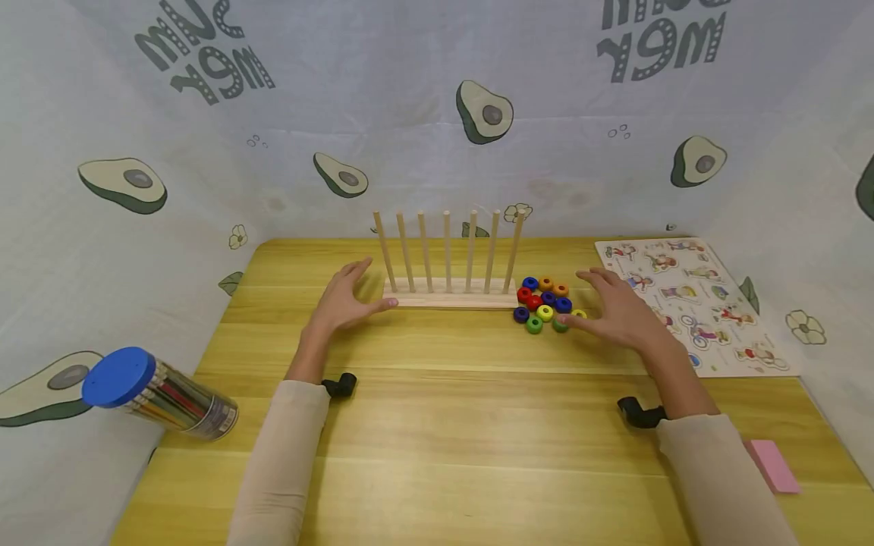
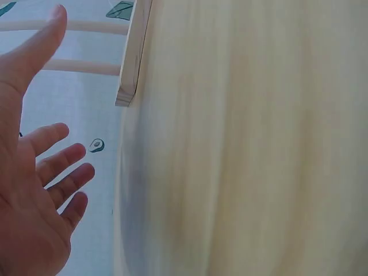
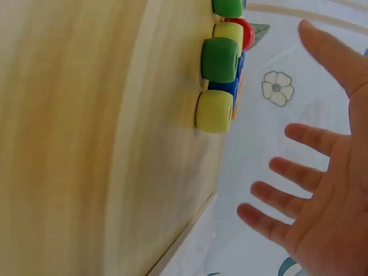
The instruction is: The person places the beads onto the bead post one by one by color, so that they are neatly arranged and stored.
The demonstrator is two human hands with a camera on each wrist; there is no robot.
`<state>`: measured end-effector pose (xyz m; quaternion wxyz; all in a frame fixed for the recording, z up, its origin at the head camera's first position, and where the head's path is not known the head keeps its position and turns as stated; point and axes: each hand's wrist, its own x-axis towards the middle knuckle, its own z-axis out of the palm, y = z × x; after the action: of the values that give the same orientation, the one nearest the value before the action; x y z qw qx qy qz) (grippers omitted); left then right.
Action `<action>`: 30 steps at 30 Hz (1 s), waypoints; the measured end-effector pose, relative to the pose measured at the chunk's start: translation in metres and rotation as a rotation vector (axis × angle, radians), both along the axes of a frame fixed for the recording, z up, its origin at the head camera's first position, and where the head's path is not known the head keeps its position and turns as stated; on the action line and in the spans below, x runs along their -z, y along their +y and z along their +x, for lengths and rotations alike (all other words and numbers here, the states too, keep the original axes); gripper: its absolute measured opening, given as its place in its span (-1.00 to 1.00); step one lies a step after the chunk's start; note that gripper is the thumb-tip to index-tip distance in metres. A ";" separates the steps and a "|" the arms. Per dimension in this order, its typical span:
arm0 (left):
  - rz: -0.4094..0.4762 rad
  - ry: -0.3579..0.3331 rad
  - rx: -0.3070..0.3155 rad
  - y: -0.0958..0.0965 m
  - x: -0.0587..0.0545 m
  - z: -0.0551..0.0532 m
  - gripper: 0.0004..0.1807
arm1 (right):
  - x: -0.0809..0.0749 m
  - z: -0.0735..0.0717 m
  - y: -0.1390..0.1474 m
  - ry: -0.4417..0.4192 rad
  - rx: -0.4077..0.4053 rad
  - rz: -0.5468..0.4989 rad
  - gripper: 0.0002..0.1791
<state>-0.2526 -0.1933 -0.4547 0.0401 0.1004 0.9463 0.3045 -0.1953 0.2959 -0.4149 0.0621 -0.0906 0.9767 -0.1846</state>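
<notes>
A wooden rack [image 1: 451,298] with several upright pegs stands toward the back of the table. My left hand [image 1: 344,299] is beside its left end, fingers spread and holding nothing; in the left wrist view the palm [image 2: 29,195] faces the rack's end [image 2: 127,86]. Colored ring beads [image 1: 545,312] in red, blue, orange, yellow, green and purple lie bunched at the rack's right end. Just right of them is my right hand [image 1: 617,311], fingers apart with nothing held. The right wrist view shows a yellow bead [image 3: 214,112] and a green bead [image 3: 219,60] apart from that hand's fingertips.
A picture board [image 1: 690,303] lies at the back right. On the left stands a clear tub of pencils [image 1: 180,402] with a blue lid. A pink block [image 1: 773,466] rests near the right edge. Avocado-print cloth [image 1: 410,114] hangs behind the table.
</notes>
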 end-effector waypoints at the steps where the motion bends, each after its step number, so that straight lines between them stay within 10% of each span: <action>1: 0.024 0.002 0.001 0.001 0.001 0.000 0.21 | 0.001 0.002 0.001 0.000 0.001 -0.014 0.10; 18: 0.228 -0.101 0.022 0.010 0.016 -0.008 -0.02 | 0.023 0.024 0.007 -0.126 0.140 -0.312 -0.20; 30: 0.258 -0.153 0.001 0.016 0.018 -0.008 -0.15 | 0.032 0.022 0.005 -0.086 0.168 -0.320 -0.39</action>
<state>-0.2601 -0.1769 -0.4723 0.0992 0.0816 0.8935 0.4302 -0.1734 0.3009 -0.4468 0.0731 -0.0096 0.9355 -0.3457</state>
